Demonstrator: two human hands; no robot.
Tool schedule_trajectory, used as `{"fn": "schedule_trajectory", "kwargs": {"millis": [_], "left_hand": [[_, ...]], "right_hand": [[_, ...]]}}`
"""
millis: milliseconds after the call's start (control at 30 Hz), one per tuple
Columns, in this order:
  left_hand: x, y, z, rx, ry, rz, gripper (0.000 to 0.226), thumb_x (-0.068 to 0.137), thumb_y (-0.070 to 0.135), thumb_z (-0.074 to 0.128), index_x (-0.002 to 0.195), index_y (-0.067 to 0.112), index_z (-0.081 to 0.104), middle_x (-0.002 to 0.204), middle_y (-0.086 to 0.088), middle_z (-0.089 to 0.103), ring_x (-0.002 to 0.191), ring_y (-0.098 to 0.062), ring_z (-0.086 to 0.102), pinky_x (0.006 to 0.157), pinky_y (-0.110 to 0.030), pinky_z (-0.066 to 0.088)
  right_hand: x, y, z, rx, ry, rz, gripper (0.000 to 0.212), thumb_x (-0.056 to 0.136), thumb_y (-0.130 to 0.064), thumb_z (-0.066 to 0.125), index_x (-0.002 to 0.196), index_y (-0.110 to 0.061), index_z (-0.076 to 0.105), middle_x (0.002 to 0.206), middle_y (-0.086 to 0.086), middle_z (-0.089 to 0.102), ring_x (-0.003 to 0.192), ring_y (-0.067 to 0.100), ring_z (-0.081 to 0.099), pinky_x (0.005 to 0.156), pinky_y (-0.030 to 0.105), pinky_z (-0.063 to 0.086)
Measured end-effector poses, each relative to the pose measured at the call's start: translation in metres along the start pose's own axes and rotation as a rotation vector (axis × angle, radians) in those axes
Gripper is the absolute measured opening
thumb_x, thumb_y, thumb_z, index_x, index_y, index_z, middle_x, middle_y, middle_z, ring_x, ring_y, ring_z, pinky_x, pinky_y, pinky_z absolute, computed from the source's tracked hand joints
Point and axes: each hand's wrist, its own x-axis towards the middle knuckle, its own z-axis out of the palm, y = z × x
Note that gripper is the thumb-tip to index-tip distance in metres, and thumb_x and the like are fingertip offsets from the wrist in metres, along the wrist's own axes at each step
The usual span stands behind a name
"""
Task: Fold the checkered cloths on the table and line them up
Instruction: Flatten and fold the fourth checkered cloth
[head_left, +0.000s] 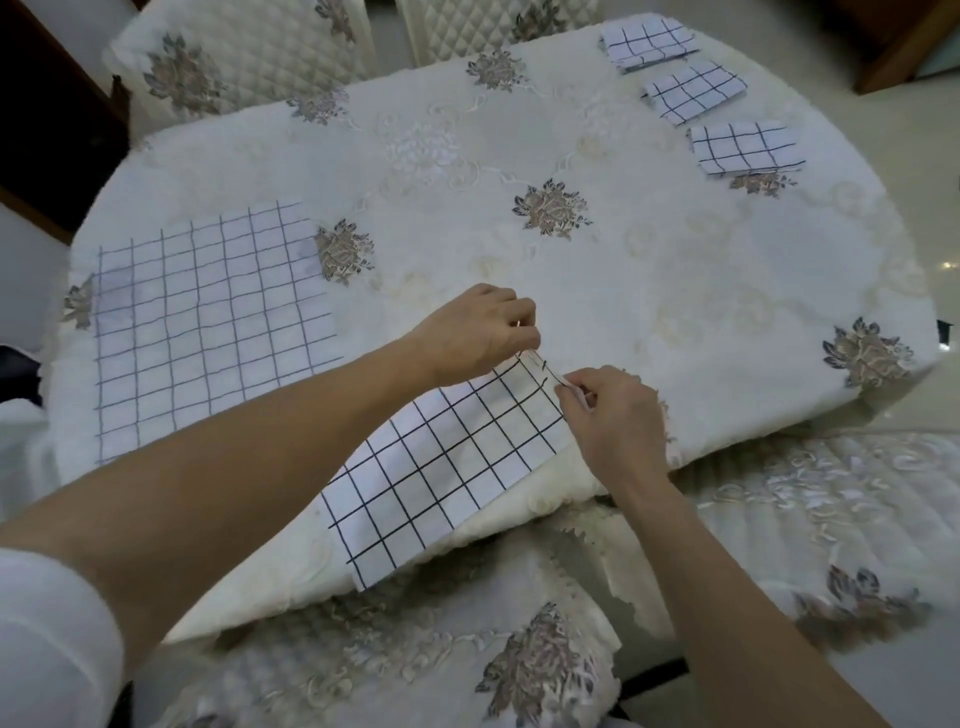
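A white cloth with black checks lies folded into a long strip at the table's near edge, its near end hanging a little over the rim. My left hand pinches the strip's far corner. My right hand pinches the other far corner just beside it. A second checkered cloth lies spread flat at the left of the table. Three folded checkered cloths sit in a row at the far right: the farthest, the middle one and the nearest.
The round table wears a cream embroidered cover with flower patches. Quilted chairs stand at the far side and close to me, with another at the right. Pale tiled floor shows at the right.
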Motion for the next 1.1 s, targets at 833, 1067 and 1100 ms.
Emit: {"fn": "schedule_trajectory", "kwargs": {"millis": [833,1067,1100], "left_hand": [[-0.3,0.019,0.013,-0.073,-0.027,-0.14,0.015,0.081,0.005,0.076,0.093,0.014,0.072,0.093,-0.004,0.067,0.085,-0.026,0.062,0.081,-0.04,0.05],[-0.307,0.025,0.022,-0.1,-0.042,-0.165,0.013,0.08,0.007,0.075,0.091,0.013,0.071,0.095,-0.005,0.067,0.084,-0.026,0.062,0.076,-0.04,0.052],[-0.306,0.026,0.023,-0.109,-0.05,-0.168,0.015,0.078,0.006,0.077,0.09,0.013,0.071,0.094,-0.005,0.067,0.084,-0.026,0.062,0.073,-0.039,0.052]], "right_hand": [[-0.16,-0.13,0.173,-0.441,-0.206,-0.303,0.007,0.071,-0.016,0.067,0.075,-0.018,0.063,0.073,-0.002,0.06,0.064,0.026,0.058,0.049,0.039,0.05],[-0.166,-0.126,0.171,-0.46,-0.269,-0.331,0.015,0.077,-0.034,0.066,0.08,-0.021,0.059,0.076,-0.004,0.059,0.066,0.024,0.06,0.047,0.034,0.045],[-0.165,-0.125,0.169,-0.452,-0.278,-0.351,0.02,0.08,-0.043,0.062,0.081,-0.022,0.059,0.076,-0.005,0.059,0.067,0.021,0.06,0.048,0.032,0.045]]}}
